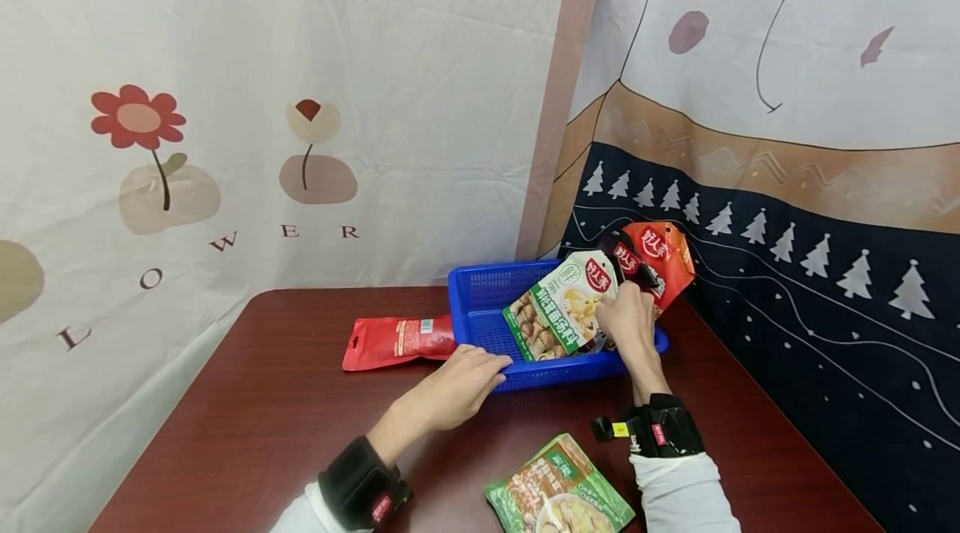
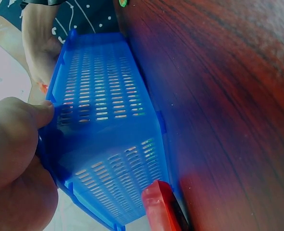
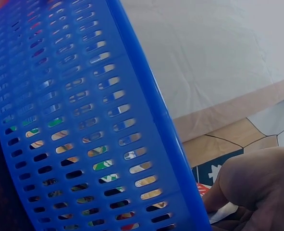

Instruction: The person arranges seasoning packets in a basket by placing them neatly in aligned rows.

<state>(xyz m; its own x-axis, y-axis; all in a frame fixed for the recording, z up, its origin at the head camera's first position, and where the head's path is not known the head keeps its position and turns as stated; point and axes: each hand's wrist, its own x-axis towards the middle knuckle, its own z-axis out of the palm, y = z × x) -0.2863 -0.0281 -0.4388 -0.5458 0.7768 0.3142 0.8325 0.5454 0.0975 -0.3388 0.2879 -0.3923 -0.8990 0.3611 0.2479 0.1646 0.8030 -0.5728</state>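
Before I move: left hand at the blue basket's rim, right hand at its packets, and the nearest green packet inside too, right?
Not quite: that green packet lies on the table, outside the blue basket, as the head view shows. The left hand at the rim and right hand at the packets stand.

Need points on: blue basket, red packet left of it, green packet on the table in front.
blue basket (image 1: 558, 374): head view, front wall
red packet (image 1: 399, 342): head view, middle of its face
green packet (image 1: 559, 486): head view, middle of its face
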